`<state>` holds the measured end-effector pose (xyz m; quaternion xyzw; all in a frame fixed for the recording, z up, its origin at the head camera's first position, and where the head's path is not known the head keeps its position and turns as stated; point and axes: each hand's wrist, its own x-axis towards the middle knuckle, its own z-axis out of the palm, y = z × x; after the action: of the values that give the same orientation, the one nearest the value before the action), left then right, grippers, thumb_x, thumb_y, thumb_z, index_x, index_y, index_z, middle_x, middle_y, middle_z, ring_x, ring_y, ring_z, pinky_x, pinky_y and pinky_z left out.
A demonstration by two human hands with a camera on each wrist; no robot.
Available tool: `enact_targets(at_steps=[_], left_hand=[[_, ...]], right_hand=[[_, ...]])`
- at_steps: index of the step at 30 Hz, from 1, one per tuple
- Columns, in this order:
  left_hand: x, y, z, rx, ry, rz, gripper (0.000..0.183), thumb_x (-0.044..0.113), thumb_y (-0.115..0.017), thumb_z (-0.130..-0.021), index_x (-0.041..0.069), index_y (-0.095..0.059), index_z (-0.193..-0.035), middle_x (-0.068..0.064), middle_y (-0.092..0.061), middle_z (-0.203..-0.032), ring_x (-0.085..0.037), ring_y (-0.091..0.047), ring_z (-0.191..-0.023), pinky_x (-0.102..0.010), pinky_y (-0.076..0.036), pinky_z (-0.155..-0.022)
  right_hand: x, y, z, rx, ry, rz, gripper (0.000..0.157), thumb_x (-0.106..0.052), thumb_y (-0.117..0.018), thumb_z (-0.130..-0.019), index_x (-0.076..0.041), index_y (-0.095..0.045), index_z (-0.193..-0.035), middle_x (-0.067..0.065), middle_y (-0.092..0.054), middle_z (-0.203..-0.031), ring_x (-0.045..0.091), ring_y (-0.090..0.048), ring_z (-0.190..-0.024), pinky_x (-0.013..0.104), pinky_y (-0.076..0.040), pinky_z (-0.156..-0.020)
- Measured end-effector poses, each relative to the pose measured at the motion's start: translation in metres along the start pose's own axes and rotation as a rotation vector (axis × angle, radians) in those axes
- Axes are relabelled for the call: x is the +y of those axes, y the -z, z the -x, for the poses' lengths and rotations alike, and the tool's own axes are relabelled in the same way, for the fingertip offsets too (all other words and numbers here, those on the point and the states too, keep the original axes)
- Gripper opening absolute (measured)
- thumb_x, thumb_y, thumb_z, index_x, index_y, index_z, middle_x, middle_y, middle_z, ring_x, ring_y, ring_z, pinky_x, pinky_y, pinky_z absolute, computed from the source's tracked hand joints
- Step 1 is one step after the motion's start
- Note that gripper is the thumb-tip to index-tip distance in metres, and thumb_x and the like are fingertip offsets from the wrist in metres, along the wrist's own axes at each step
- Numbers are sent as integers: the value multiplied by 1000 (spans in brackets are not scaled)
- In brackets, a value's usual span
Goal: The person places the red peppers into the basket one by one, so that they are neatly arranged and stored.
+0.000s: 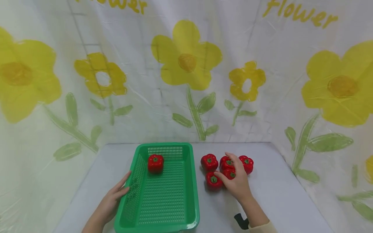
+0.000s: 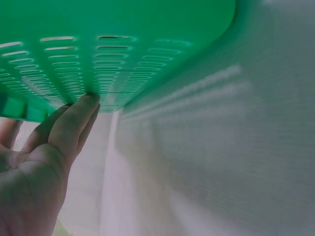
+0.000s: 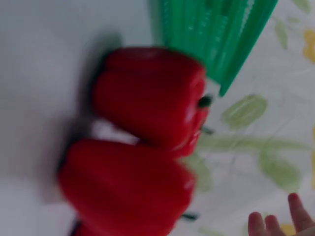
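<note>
A green perforated plastic basket (image 1: 194,194) stands on the table, with one red bell pepper (image 1: 155,163) in its far left part. My left hand (image 1: 112,202) is at the basket's left side; in the left wrist view its straight fingers (image 2: 74,123) touch the slotted wall. To the basket's right, several red bell peppers (image 1: 209,162) sit close together. Over this group is my right hand (image 1: 237,181), thumb and fingers spread apart, holding nothing. The right wrist view has the nearer peppers (image 3: 128,187) large and blurred, the right hand's fingertips (image 3: 298,211) apart from them.
The white table (image 1: 274,194) ends at a hanging sheet (image 1: 140,113) painted with yellow flowers. A small black object (image 1: 241,221) is beside the right wrist near the bottom of the head view; its kind is unclear.
</note>
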<state>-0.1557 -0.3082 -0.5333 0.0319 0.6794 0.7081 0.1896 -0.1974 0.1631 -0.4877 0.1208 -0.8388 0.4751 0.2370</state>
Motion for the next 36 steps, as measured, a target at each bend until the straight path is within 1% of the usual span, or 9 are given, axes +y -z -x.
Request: enact_targets(at_steps=[2, 6, 8, 10, 13, 15, 19, 26, 36], left_hand=[[1, -1, 0, 14, -1, -9, 65, 32, -40, -110, 30, -5, -164, -16, -9, -168, -17, -51, -133, -36, -51, -103], [4, -2, 0, 43, -3, -24, 64, 32, -41, -109, 30, -7, -164, -14, -10, -168, -32, -39, -143, -38, -51, -105], [5, -3, 0, 50, -5, -26, 64, 32, -40, -109, 29, -8, -164, -15, -10, -168, -38, -33, -146, -38, -51, -104], [6, -3, 1, 53, -7, -29, 64, 31, -40, -109, 29, -7, -164, -15, -10, -168, -40, -32, -146, -38, -51, -104], [6, -3, 1, 50, -7, -30, 64, 32, -40, -109, 29, -7, -164, -15, -10, -168, -33, -40, -143, -37, -52, -103], [5, -2, 1, 41, -6, -25, 64, 32, -40, -109, 30, -7, -164, -15, -10, -168, -24, -47, -138, -36, -52, -103], [3, -1, 2, 12, 1, -5, 64, 32, -39, -110, 30, -4, -164, -16, -7, -168, -12, -54, -129, -34, -51, -102], [1, -2, 1, 27, 15, 9, 65, 34, -40, -110, 31, -5, -164, -17, -9, -167, -16, -56, -128, -38, -53, -102], [1, -3, 1, 27, 11, -1, 65, 34, -40, -110, 30, -4, -164, -16, -8, -168, -8, -55, -127, -33, -51, -101]], right_hand=[[10, 7, 2, -15, -24, 3, 86, -18, -91, -75, -25, -46, -148, -2, -49, -149, 14, -43, -137, 54, -55, -98], [26, 17, 8, -49, -103, 10, 89, -20, -90, -77, -30, -42, -152, -3, -45, -153, 11, -39, -137, 42, -54, -101], [33, 19, 12, -62, -135, 10, 90, -21, -89, -78, -30, -40, -153, -1, -44, -154, 13, -40, -137, 42, -53, -103], [39, 21, 15, -72, -157, -3, 90, -20, -89, -78, -29, -39, -153, 1, -44, -154, 18, -41, -137, 49, -51, -105], [48, 21, 19, -85, -181, -30, 90, -18, -88, -79, -26, -39, -153, 4, -43, -155, 26, -41, -139, 55, -48, -106], [54, 21, 22, -95, -195, -37, 90, -18, -88, -79, -23, -39, -154, 6, -42, -155, 30, -42, -139, 57, -47, -106], [65, 21, 27, -121, -241, -22, 92, -23, -89, -79, -19, -37, -155, 10, -39, -156, 34, -41, -138, 62, -47, -104], [78, 22, 35, -168, -338, -48, 93, -30, -88, -79, -21, -36, -156, 12, -35, -159, 36, -31, -145, 64, -48, -101], [88, 24, 39, -256, -413, -108, 88, -32, -84, -83, -26, -36, -157, 12, -34, -162, 40, -29, -149, 56, -47, -106]])
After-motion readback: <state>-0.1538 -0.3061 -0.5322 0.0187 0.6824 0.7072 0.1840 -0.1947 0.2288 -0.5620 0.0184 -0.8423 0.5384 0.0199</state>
